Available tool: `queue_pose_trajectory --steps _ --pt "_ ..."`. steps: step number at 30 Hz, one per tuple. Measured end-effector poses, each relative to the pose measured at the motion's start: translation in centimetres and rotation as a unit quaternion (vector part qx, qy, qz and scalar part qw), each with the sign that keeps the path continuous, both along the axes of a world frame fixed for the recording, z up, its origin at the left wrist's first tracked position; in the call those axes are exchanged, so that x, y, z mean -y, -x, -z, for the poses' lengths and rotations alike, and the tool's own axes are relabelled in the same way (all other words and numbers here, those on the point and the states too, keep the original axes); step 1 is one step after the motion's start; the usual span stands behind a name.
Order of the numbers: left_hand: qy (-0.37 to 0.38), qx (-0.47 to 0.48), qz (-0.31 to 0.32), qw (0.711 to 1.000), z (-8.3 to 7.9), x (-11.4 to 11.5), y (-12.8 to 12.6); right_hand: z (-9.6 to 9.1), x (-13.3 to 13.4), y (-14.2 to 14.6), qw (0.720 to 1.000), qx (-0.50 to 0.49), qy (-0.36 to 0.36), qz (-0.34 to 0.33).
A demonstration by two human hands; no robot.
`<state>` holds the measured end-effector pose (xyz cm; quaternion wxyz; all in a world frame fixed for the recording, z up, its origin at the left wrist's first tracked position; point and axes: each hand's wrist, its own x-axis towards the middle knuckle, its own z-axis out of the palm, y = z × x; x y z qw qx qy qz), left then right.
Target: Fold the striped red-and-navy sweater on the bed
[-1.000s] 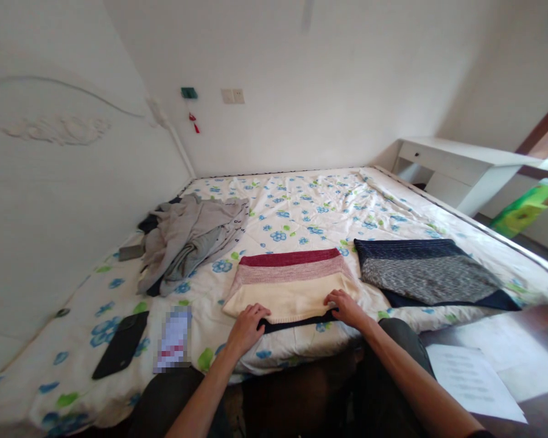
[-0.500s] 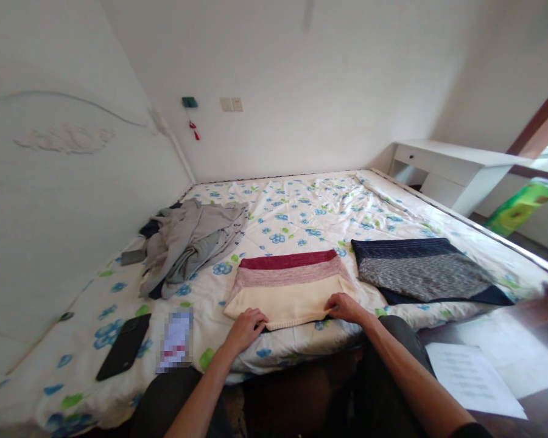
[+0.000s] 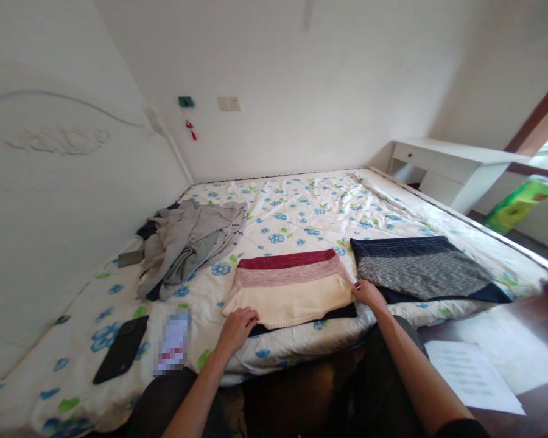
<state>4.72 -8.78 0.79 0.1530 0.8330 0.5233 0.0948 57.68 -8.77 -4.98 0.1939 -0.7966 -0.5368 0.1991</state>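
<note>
A folded knit sweater (image 3: 287, 295) lies on the quilted bedspread (image 3: 274, 213), striped cream, pink and dark red, with a navy band showing beneath its near edge. My left hand (image 3: 236, 329) rests on the sweater's near left corner, holding nothing visibly. My right hand (image 3: 369, 294) is at the sweater's right edge, its fingertips touching the knit. To the right of that hand lies a folded navy and grey knit garment (image 3: 422, 271), apart from the fingers.
A rumpled grey garment (image 3: 187, 246) lies beyond the sweater. A black phone-like object (image 3: 121, 350) and a blurred packet (image 3: 173, 340) sit to the left. Printed papers (image 3: 470, 377) lie on the floor at right. A white desk (image 3: 452, 161) stands beyond the bed.
My right hand has moved right, off the cream fold to the sweater's edge. More of the navy band now shows along the near edge. My left hand has shifted slightly left.
</note>
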Motion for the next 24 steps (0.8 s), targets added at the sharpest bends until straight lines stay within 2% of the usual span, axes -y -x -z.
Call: queue_pose_trajectory --steps 5,7,9,11,15,18,21,24 --pt "0.007 0.034 0.002 0.999 -0.5 -0.4 1.3 0.2 0.1 -0.5 0.995 -0.061 0.081 0.000" --pt "0.028 0.018 0.016 0.999 -0.2 -0.3 1.5 0.6 0.0 -0.7 0.994 -0.040 0.100 -0.013" --pt "0.048 0.009 0.032 0.998 0.1 -0.4 1.6 1.0 -0.2 -0.8 0.996 -0.004 0.084 -0.014" --pt "0.052 0.036 0.022 0.998 0.3 -1.0 1.8 1.3 -0.6 -0.8 0.999 0.004 0.053 -0.003" --pt "-0.010 0.121 -0.089 0.989 0.0 -3.9 4.0 1.6 -1.9 -0.6 1.000 -0.020 0.009 0.008" --pt "-0.032 0.133 -0.193 0.971 -0.2 -6.5 5.9 1.6 -3.1 -0.2 0.999 -0.029 -0.012 0.011" --pt "0.039 0.157 -0.292 0.943 -0.3 -8.9 6.7 1.5 -4.5 0.1 0.998 -0.054 -0.012 0.019" --pt "0.111 0.212 -0.329 0.914 -0.3 -10.5 6.2 1.3 -5.9 0.4 0.996 -0.081 -0.017 0.021"
